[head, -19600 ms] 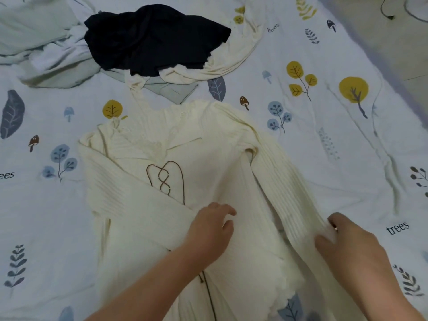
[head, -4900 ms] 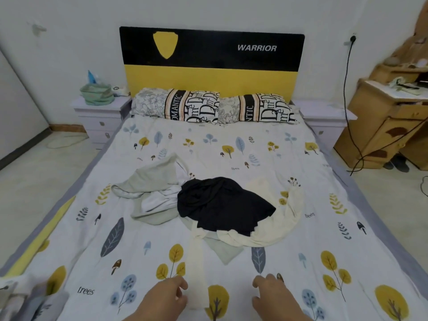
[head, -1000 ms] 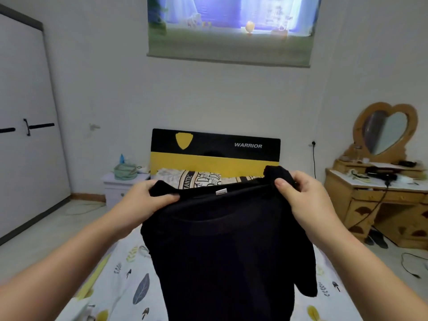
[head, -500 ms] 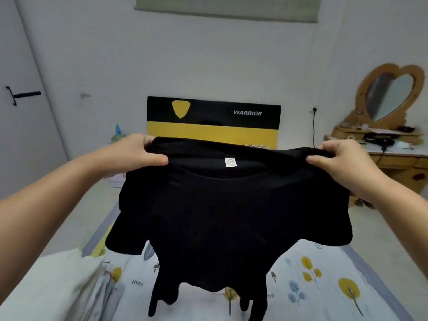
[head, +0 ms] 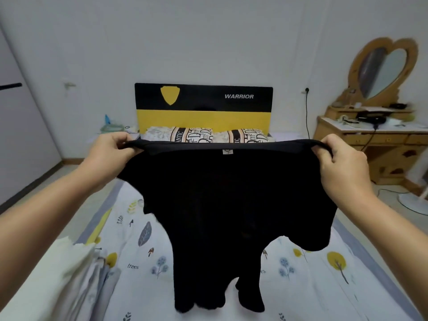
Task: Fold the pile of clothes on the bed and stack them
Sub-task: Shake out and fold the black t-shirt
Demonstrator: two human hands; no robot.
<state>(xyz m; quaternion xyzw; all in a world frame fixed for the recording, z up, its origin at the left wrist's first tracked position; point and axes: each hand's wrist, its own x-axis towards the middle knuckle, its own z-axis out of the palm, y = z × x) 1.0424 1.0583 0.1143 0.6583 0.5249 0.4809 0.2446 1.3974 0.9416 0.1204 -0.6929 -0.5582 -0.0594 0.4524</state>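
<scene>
Both hands pinch black shirt shoulder edges

Headboard: "WARRIOR"; bedsheet: "trees"

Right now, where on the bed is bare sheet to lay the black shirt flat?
Bare sheet lies on the right, between the hanging black shirt and the bed's grey edge. Another patch sits between the shirt and the pale stack. The near-left corner is crowded by that stack.
</scene>
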